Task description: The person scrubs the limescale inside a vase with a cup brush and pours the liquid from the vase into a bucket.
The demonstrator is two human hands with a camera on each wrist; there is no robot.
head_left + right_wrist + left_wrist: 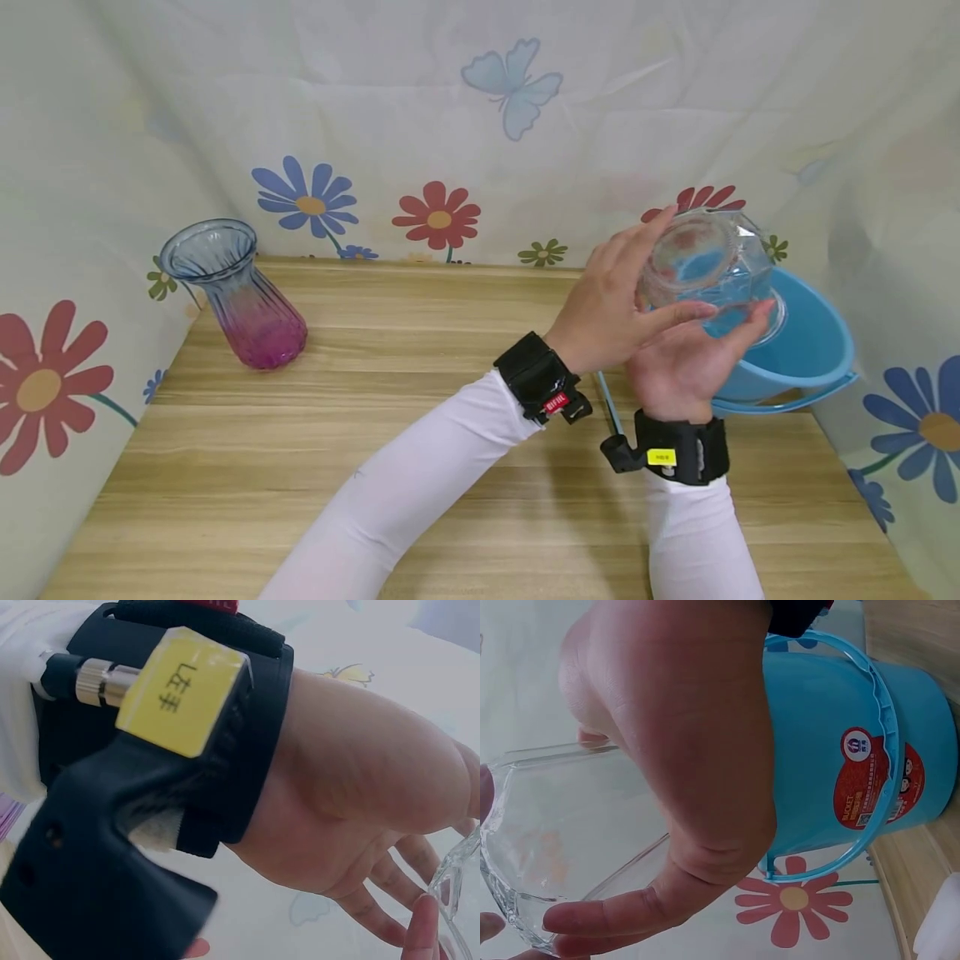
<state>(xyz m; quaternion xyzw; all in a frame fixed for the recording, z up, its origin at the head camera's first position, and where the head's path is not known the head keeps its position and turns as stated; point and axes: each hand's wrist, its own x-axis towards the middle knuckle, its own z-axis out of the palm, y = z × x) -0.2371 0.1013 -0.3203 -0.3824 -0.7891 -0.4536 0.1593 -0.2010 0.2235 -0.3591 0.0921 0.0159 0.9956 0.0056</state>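
Observation:
Both hands hold a clear glass vase [738, 258], tipped in front of and above the blue bucket [828, 333]. My left hand [611, 296] grips its left side, with the thumb across the near face. Under the vase, my right hand [678, 362] supports it palm up, its thumb on the near side and its other fingers largely hidden. The left wrist view shows the vase's clear wall [570, 817] between the fingers. In the right wrist view, only the vase's edge [450, 881] shows beside the left hand [360, 772].
A ribbed glass vase [251, 308], blue above and pink below, leans at the left of the wooden table [420, 358]. Flower-printed cloth [390, 100] encloses the back and sides. The bucket's handle [795, 404] hangs down at its front.

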